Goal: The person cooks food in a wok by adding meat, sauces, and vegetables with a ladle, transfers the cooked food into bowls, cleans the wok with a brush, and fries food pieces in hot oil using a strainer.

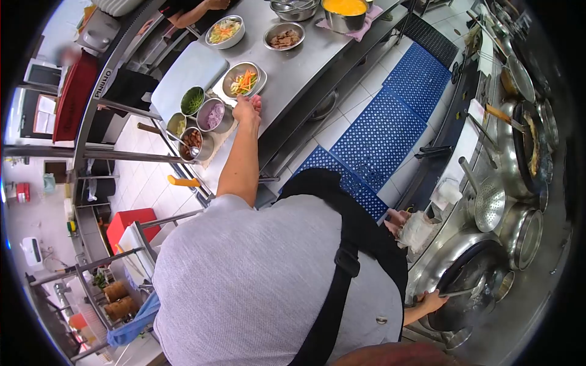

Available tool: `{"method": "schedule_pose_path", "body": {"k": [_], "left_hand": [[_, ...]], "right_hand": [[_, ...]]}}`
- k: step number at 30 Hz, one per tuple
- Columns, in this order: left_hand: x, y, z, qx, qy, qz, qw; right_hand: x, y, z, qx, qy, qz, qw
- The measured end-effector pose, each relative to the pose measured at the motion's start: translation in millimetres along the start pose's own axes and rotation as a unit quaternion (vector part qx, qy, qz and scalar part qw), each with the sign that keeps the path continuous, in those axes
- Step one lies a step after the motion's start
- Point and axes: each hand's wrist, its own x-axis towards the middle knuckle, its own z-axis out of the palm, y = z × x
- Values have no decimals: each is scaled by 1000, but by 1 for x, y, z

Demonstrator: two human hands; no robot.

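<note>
My left arm stretches to the steel counter, where my left hand [246, 110] closes at the near rim of a metal bowl [227, 85] of cut carrots and other vegetables. Its fingertips are partly hidden. Close by stand metal tubs of chopped greens [192, 100], sliced purple onion [213, 116] and browned pieces [191, 142], the last with a spoon in it. On the other side, my right hand [431, 301] is wrapped round the handle of a ladle [459, 293]. The ladle's head lies inside a dark wok [467, 271].
Along the counter are a bowl of shredded vegetables [224, 32], a bowl of meat slices [284, 39] and a pot of yellow liquid [345, 8]. A perforated skimmer [490, 204] and crumpled cloths [418, 232] lie beside the stove. Blue mats [381, 131] cover the aisle floor. Another person's arm [192, 13] shows beyond the counter.
</note>
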Motion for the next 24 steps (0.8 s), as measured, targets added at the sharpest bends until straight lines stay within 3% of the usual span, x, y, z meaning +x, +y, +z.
{"method": "schedule_pose_path", "body": {"k": [7, 11, 14, 18, 21, 22, 23, 24], "left_hand": [[32, 21, 6, 36, -9, 16, 999], [49, 18, 5, 58, 1, 41, 997], [52, 5, 2, -104, -73, -45, 991], [8, -8, 63, 0, -258, -173, 951], [63, -29, 138, 83, -245, -68, 964], [97, -44, 153, 135, -247, -54, 958], [131, -54, 168, 189, -261, -41, 946], [139, -55, 173, 270, -274, -7, 923]], "right_hand": [[-48, -21, -20, -26, -3, 65, 998], [-25, 20, -11, -46, 16, 24, 999], [-49, -7, -19, -56, 8, 62, 996], [-37, 0, -11, -82, 41, 26, 995], [36, 74, 2, -89, 39, -56, 994], [43, 93, 7, -151, 143, -254, 945], [8, 55, -1, -130, 88, -106, 982], [8, 60, 3, -68, 59, -95, 991]]}}
